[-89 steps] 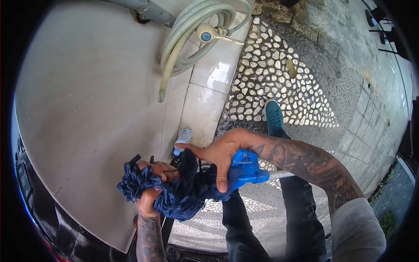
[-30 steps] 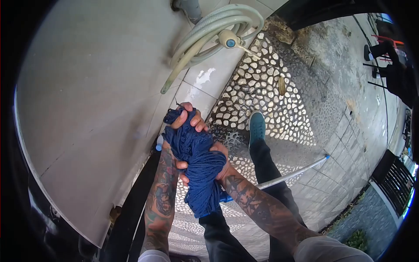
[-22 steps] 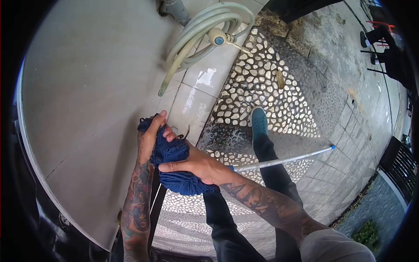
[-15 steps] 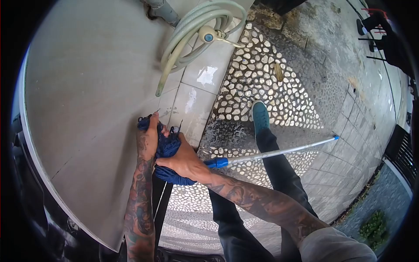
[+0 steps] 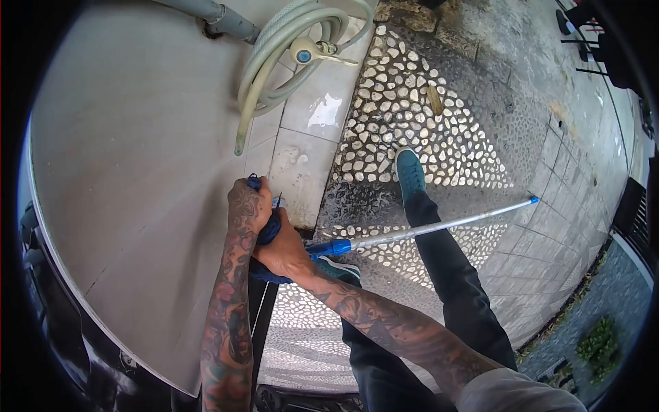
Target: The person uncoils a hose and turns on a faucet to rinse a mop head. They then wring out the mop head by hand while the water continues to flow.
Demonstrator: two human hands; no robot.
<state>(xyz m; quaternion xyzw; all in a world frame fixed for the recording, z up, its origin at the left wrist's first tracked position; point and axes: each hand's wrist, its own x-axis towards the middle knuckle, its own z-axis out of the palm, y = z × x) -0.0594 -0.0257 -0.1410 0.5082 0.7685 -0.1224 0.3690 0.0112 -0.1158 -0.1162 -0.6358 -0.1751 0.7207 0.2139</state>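
Note:
Both hands squeeze the dark blue strands of a mop head, which is bunched up and partly hidden by my fingers. My left hand is wrapped round its upper end, knuckles up, with a bit of blue showing above the fist. Lower down and to the right, my right hand grips the mop near its blue socket. From there the silver mop handle runs out to the right, across in front of my leg, ending in a blue cap.
A coiled pale hose with a tap hangs by the wall, near a grey pipe. My shoe stands on pebbled paving. Black furniture is at upper right; a plant grows at lower right.
My left hand has turned over and closed more tightly, covering the upper strands. The mop bundle looks more twisted and compact. My view has shifted slightly, and a second shoe now shows below the handle.

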